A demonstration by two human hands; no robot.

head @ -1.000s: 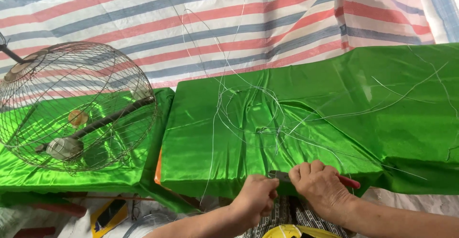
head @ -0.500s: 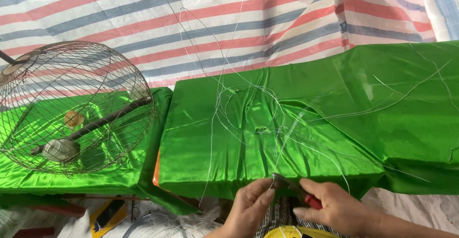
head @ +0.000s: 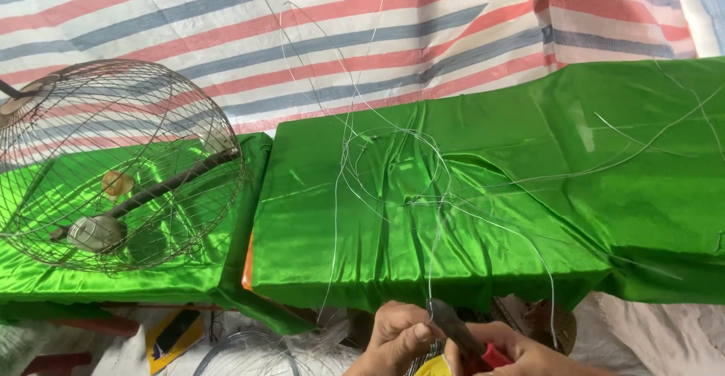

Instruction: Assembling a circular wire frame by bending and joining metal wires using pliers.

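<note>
Two hands work close together at the near edge of the bench (head: 483, 217), low in view and partly cut off. Right hand (head: 521, 353): closed round the red handles of a pair of pliers (head: 461, 331), whose dark jaws point up and away from the palm. Left hand (head: 400, 334): fingers curled in a pinch just beside the plier tips; it seems to have hold of a thin wire strand (head: 430, 270), though the contact itself is too small to confirm. That strand rises straight up from the grip and joins a loose tangle of fine wire (head: 393, 164) lying further out on the green satin cloth (head: 574, 157), with more strands trailing off to the right of the hands and up against the striped tarp (head: 302, 29). Well off to the left of the grip, a round wire fan guard (head: 113, 157) rests on the same green cloth.

Risks, as I judge them: the strands are springy and crossed, so a pull at the grip could drag the whole tangle forward or tighten a knot. A cut end could whip back towards the fingers. The satin looks slippery and may slide with the wire.
</note>
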